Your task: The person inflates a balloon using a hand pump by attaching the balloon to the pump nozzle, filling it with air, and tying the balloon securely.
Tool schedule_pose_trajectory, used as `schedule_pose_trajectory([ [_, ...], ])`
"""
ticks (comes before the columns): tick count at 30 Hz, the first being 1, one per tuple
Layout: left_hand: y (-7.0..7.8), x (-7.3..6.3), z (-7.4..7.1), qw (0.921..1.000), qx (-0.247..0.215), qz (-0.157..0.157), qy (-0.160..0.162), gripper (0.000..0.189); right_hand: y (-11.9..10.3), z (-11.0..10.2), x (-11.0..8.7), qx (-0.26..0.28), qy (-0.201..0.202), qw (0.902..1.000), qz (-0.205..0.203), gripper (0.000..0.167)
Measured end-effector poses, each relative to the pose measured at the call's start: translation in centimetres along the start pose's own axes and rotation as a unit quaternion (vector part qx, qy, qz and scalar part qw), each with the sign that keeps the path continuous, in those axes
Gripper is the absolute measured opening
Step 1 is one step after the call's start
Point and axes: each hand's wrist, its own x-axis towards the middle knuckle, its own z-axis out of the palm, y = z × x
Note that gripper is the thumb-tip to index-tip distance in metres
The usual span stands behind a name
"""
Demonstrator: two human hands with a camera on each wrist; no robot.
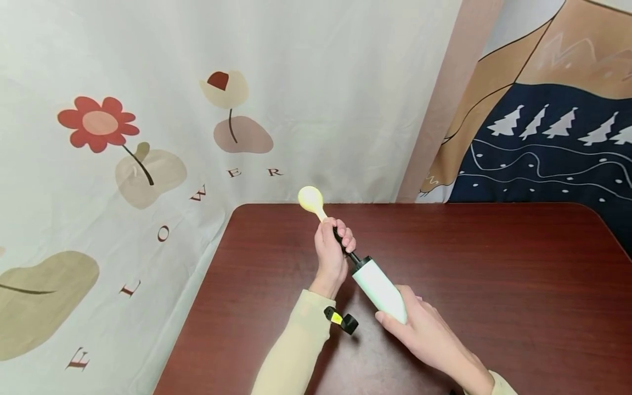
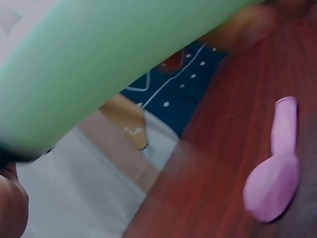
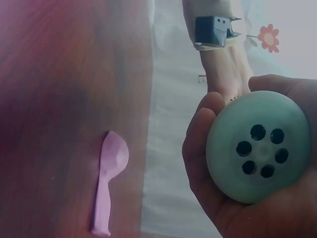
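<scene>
A hand balloon pump with a pale green barrel (image 1: 379, 289) slants across the middle of the head view. My left hand (image 1: 333, 249) grips its black end, at the neck of a small yellow balloon (image 1: 310, 198) that sticks out past my fingers. A short black rod (image 1: 355, 258) shows between that hand and the barrel. Around the barrel's lower part curl the fingers of my right hand (image 1: 419, 329). In the right wrist view the barrel's round end (image 3: 265, 148) shows a ring of several holes. Part of the left palm is hidden.
A limp pink balloon (image 3: 109, 178) lies on the reddish-brown table (image 1: 474, 263), seen in both wrist views. White cloth with printed flowers (image 1: 99, 123) hangs behind and to the left. A black device (image 1: 340, 320) is strapped to my left wrist.
</scene>
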Motion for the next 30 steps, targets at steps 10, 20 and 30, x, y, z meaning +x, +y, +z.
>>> schedule_pose_trajectory([
  [10, 2.9, 2.5, -2.1, 0.9961, -0.055, 0.038, 0.057, 0.027, 1.1, -1.8, -3.2, -0.026, -0.049, 0.9983, 0.017, 0.057],
  [20, 3.0, 1.8, -2.8, 0.9957, -0.068, 0.019, 0.06, 0.025, 0.9, -1.7, -3.2, -0.036, -0.078, 0.9958, 0.033, 0.057],
  [30, 0.4, -0.5, -2.0, 0.9977, -0.053, -0.002, 0.041, 0.027, 0.4, 0.5, -1.0, -0.006, -0.027, 0.9987, -0.043, 0.054],
])
